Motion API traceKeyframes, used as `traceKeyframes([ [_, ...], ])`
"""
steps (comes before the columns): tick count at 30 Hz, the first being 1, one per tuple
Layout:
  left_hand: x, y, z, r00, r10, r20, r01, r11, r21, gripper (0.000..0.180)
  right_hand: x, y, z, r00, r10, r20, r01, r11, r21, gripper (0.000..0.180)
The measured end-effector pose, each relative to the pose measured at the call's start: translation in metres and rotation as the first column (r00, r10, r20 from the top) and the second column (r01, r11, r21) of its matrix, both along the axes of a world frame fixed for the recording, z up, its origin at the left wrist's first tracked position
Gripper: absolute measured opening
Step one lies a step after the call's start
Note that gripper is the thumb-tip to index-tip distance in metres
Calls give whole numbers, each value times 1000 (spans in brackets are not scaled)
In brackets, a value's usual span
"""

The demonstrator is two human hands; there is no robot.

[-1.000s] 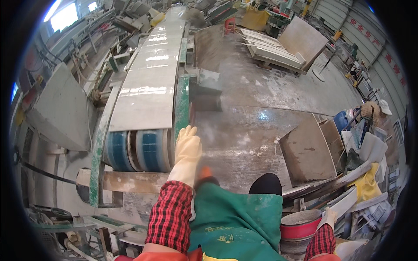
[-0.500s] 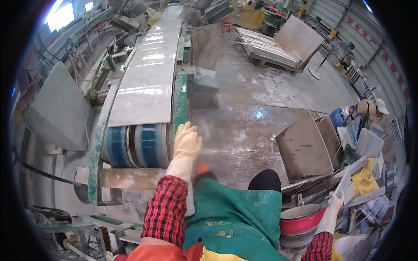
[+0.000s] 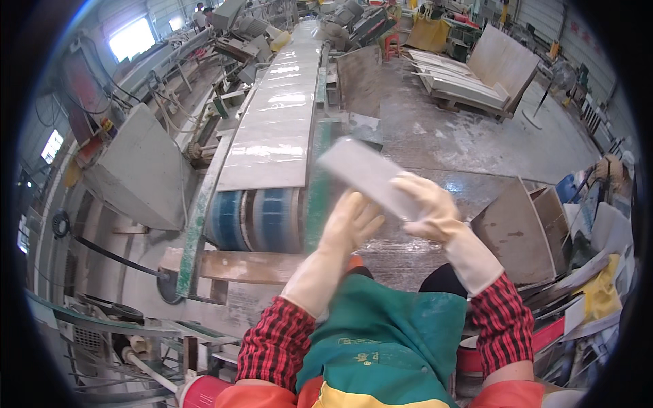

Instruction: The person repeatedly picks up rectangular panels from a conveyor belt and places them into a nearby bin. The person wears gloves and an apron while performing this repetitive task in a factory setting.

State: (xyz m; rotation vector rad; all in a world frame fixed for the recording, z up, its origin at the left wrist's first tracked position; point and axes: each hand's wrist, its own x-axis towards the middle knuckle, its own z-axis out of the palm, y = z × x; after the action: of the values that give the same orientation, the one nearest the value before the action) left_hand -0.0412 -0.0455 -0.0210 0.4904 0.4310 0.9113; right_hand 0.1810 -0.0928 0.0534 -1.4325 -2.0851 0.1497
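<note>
A pale grey rectangular stone tile [image 3: 364,170] is held up in front of me, tilted and slightly blurred by motion. My right hand [image 3: 432,207], in a cream rubber glove, grips its right end. My left hand [image 3: 354,221], gloved alike, is just below the tile's lower edge with fingers apart and a little bent; whether it touches the tile I cannot tell. Ahead to the left, pale wet tiles [image 3: 265,153] lie in a row on a conveyor. Its near end shows blue rollers [image 3: 273,217] between green frame rails [image 3: 320,190].
A wooden beam [image 3: 252,266] crosses below the rollers. At right, brown boards [image 3: 513,228] lean beside stone offcuts and a yellow cloth [image 3: 602,285]. A pallet of slabs [image 3: 462,81] stands farther back. A grey metal housing [image 3: 139,170] is left of the conveyor.
My right hand has come from the lower right to the middle, bringing the tile. My left hand has shifted right, away from the conveyor rail. The view has swung left.
</note>
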Motion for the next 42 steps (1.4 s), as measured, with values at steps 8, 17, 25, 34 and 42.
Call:
traceKeyframes([
  [8, -159, 44, -78, 753, 457, 474, -163, 826, -539, 44, -134, 72, -14, 882, 297, 365, -342, 938, 64, 71],
  [17, -184, 81, -75, 598, 737, -316, -795, 595, -117, 40, 38, 44, -43, 917, -109, 385, 181, 971, -157, 58],
  [25, -183, 110, -84, 580, 750, -318, -814, 552, -181, 36, 273, -165, -142, 678, -712, 185, 735, 648, -201, 62],
  [34, -183, 109, -82, 615, 633, -470, -758, 639, -132, 36, 350, -398, -191, 319, -941, -114, 874, 338, -350, 56],
  [42, -247, 120, -100, 500, 247, -830, -420, 908, 17, 38, 314, -401, -174, 377, -926, -22, 885, 367, -286, 54],
])
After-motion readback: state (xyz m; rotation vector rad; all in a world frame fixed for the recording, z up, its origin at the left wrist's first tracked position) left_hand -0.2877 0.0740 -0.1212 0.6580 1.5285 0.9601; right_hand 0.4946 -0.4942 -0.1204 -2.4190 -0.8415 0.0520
